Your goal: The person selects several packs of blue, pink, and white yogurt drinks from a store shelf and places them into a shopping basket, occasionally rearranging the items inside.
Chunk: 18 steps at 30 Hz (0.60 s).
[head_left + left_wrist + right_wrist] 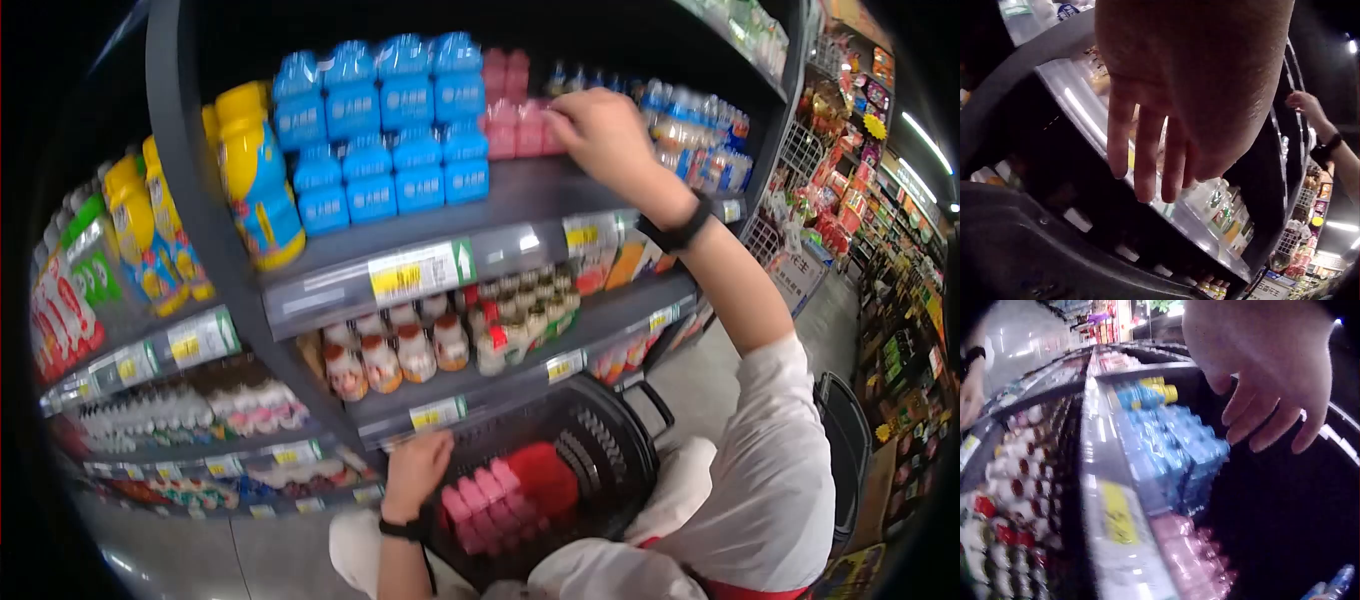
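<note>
My right hand (608, 125) reaches over the upper shelf, overlapping the right end of the pink bottle packs (516, 128) in the head view. In the right wrist view its fingers (1259, 422) hang spread and loosely bent, holding nothing, above the blue bottle packs (1169, 447). Those blue packs stand stacked left of the pink ones. My left hand (418, 468) is low, by the left rim of a black basket (640, 480). Its fingers (1147, 156) extend straight with nothing in them. Inside the basket lie a pink bottle pack (485, 505) and a round red item (545, 478).
Yellow-capped bottles (258, 175) stand beside a dark shelf upright (195, 150). Clear small bottles (690, 125) fill the upper shelf's right end. Brown-capped bottles (400, 358) line the shelf below. Price tags (420, 272) run along the edges. An aisle lies to the right.
</note>
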{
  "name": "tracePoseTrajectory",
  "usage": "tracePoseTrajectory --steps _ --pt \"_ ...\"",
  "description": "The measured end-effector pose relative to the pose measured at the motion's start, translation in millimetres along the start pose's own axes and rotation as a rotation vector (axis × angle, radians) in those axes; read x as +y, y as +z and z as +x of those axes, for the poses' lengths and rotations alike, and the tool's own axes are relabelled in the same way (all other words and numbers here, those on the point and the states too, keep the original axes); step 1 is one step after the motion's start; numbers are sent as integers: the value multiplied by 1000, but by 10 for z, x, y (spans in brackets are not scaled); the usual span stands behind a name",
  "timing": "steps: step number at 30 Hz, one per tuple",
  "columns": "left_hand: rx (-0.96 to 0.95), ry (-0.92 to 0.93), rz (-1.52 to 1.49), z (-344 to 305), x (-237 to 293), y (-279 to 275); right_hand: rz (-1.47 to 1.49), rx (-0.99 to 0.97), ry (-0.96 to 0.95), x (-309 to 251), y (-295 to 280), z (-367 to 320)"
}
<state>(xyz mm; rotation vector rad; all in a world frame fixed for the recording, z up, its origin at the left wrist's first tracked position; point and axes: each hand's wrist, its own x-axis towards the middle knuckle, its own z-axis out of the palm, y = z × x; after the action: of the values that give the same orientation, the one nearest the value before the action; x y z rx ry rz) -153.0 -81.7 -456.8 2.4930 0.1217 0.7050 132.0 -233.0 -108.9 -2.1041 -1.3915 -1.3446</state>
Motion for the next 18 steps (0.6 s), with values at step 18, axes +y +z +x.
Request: tracePoseTrajectory --steps 18 --pt "167 -266 -113 -409 160 -473 676 -1382 59 -2247 1369 -4639"
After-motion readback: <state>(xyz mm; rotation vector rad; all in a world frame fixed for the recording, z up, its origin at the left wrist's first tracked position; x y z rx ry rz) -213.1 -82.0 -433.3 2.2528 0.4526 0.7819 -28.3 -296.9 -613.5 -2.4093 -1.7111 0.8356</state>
